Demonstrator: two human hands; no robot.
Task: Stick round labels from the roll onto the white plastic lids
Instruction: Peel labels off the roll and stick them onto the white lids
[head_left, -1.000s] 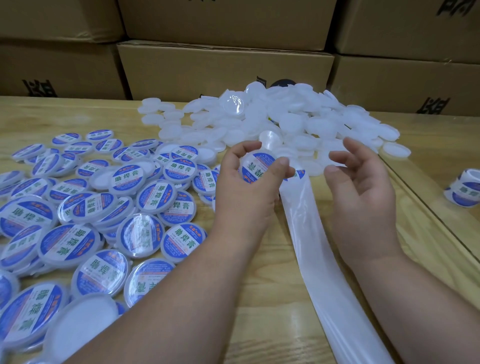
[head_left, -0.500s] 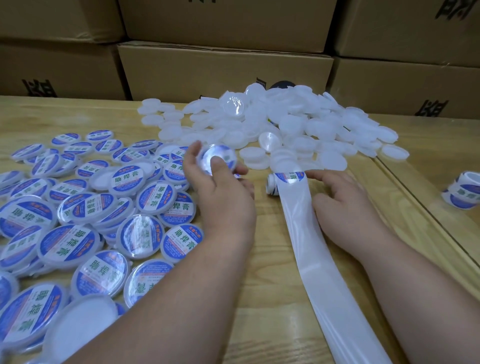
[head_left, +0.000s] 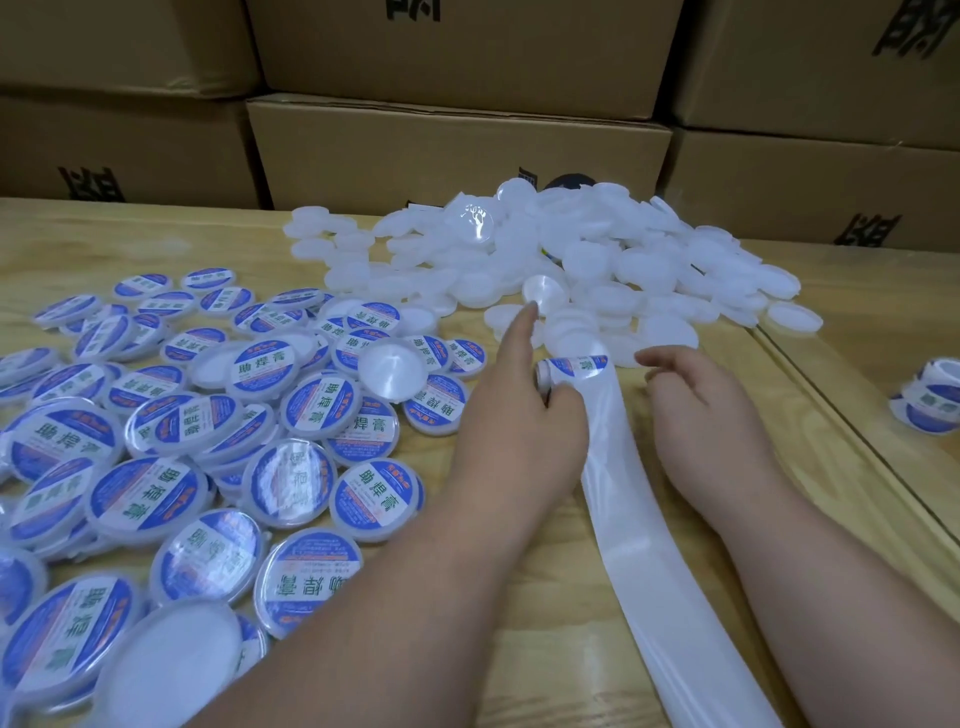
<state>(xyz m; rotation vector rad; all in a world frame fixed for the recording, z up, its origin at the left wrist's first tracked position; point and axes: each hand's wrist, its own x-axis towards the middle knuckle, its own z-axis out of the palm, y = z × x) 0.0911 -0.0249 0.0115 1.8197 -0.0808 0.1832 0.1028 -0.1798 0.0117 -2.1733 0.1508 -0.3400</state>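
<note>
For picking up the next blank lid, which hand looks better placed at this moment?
Left, probably. The left hand has its forefinger stretched to the edge of the blank lids, nearly at one. The right hand sits beside the label roll, fingers loosely curled, likelier to peel the next label.

Two hands (head_left: 511, 415), two label rolls (head_left: 571, 366).

Soft even light, glossy glare, wide-angle distortion

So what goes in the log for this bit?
left hand: reaching to plain lids | right hand: beside label roll | holding: nothing | labelled lids: left
</note>
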